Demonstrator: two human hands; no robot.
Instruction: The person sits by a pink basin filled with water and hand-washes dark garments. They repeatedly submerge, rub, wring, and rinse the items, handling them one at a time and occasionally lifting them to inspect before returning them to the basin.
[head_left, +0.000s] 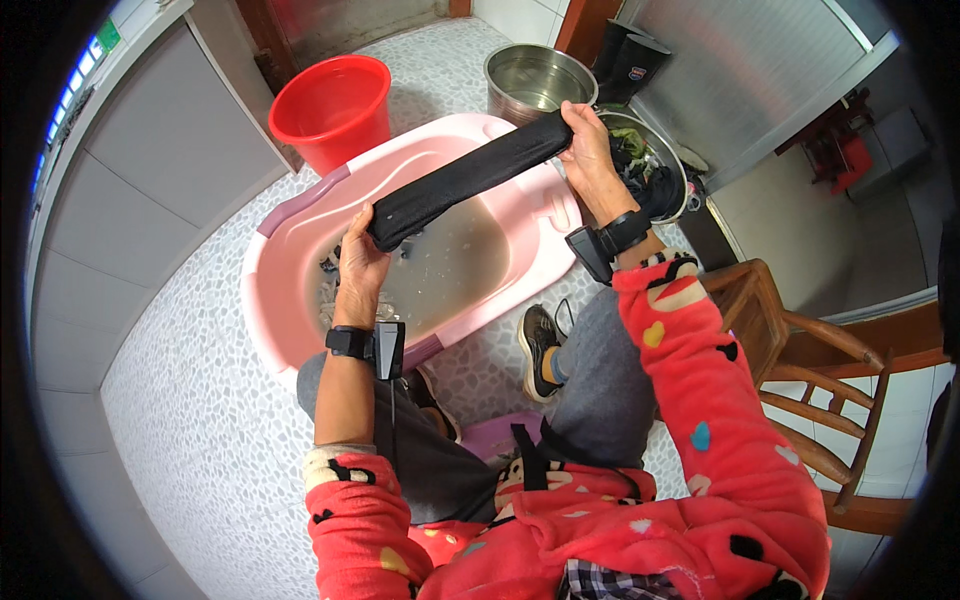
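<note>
A long black cloth piece (472, 178), folded or tubular, is stretched between my two hands above a pink plastic baby bathtub (262, 300). My left hand (363, 259) grips its lower left end, and my right hand (590, 146) grips the upper right end. Murky water (457, 262) stands in the tub beneath the cloth. Wet fabric (328, 296) lies in the water at the tub's left side, partly hidden by my left hand. What exactly the black piece is, I cannot tell.
Beyond the tub stand a red plastic bucket (330, 112) and a metal pot of water (540, 79). A round basin (679, 169) of dark and green clothes is at the right, near black rubber boots (626, 64). A wooden chair (814, 337) stands right of my knee.
</note>
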